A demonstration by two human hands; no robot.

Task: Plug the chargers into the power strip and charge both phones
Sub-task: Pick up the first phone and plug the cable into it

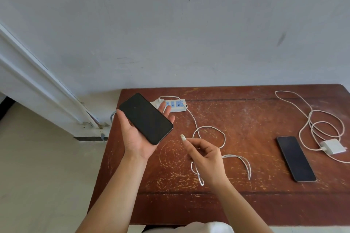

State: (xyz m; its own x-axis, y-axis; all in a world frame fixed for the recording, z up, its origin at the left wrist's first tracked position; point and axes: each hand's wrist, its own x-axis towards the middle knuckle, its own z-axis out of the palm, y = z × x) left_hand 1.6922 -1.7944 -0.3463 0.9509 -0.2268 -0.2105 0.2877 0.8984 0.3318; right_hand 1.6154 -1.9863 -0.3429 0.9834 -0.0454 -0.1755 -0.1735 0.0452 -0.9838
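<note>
**Phone in left hand, plug tip in right**

Nearest, right hand pinched on the cable just behind its connector, tip aimed up-left at the phone. Left hand palm up, fingers curled round that phone, dark screen upward, held above the table. Out to the right, second phone lying flat, just beside a loose charger and its coiled cord. Farthest, power strip near the wall, one charger plugged in at its left end. No readable writing anywhere.
</note>
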